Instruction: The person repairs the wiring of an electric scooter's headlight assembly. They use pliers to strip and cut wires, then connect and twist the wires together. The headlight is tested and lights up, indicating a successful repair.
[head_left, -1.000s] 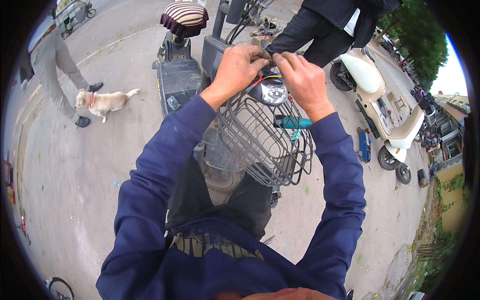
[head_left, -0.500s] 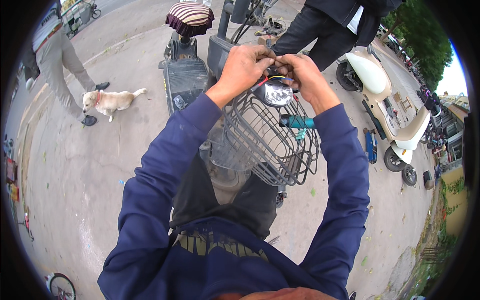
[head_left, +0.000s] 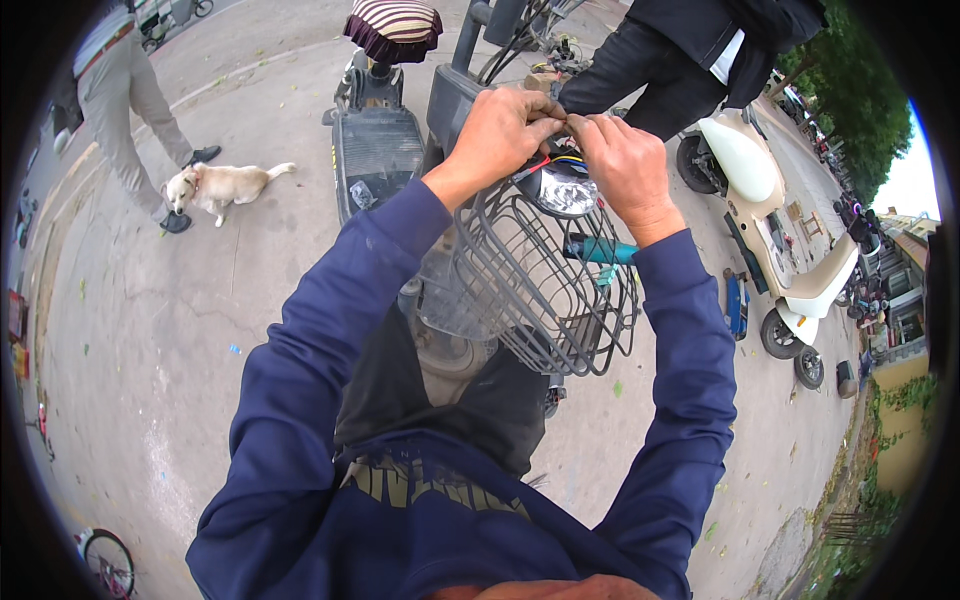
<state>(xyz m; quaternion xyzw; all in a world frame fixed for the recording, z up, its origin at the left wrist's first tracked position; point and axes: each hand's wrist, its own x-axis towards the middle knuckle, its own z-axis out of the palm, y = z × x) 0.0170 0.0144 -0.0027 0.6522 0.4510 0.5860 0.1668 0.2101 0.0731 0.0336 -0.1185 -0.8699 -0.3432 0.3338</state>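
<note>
My left hand (head_left: 505, 132) and my right hand (head_left: 625, 165) meet fingertip to fingertip above the front of an electric scooter. Both are closed in a pinch on a thin wire, whose ends are hidden by my fingers. Below them, red, yellow and blue wires (head_left: 568, 160) run out beside a round headlight (head_left: 567, 194) with a shiny silver face. Under the headlight is a dark wire basket (head_left: 482, 262). A teal cylindrical object (head_left: 605, 250) shows at the basket's right side, near my right wrist; its kind is unclear.
The scooter's footboard (head_left: 375, 150) and striped seat (head_left: 395, 25) lie ahead. A person in black trousers (head_left: 625, 70) stands close on the far side. At right are a cream scooter (head_left: 745, 165), a blue object (head_left: 736, 305) and a loose wheel (head_left: 809, 368). A pale dog (head_left: 228, 186) stands left.
My right hand has turned so its back covers more of the coloured wires, while both pinches stay together. The dog's head has turned slightly. The whole view has shifted a little.
</note>
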